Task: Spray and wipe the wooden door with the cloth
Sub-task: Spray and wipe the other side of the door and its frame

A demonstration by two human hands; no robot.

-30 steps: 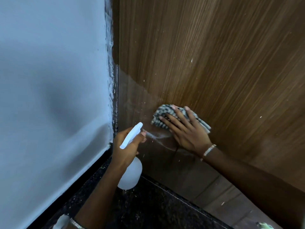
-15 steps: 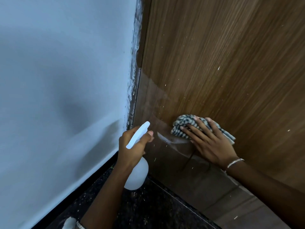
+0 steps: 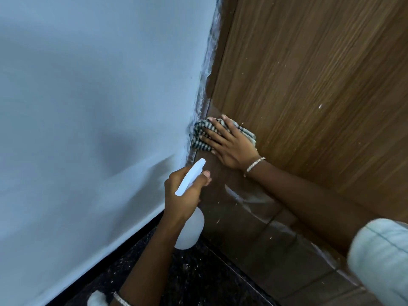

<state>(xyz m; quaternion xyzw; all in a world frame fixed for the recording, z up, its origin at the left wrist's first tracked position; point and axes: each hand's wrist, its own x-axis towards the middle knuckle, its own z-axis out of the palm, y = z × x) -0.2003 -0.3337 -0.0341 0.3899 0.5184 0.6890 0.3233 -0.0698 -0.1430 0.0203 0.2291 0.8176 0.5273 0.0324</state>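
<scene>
Door (image 3: 309, 85) abuts pale wall (image 3: 88, 107); your right grip (image 3: 231, 146), laid flat, presses cloth (image 3: 199, 135) on door edge; left grip (image 3: 183, 195) clasps spray bottle (image 3: 190, 231).

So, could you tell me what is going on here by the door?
A person is cleaning the wooden door. The right hand presses a striped cloth flat against the door's left edge, beside the pale wall. The left hand grips a white spray bottle, nozzle pointing toward the door below the cloth.
</scene>
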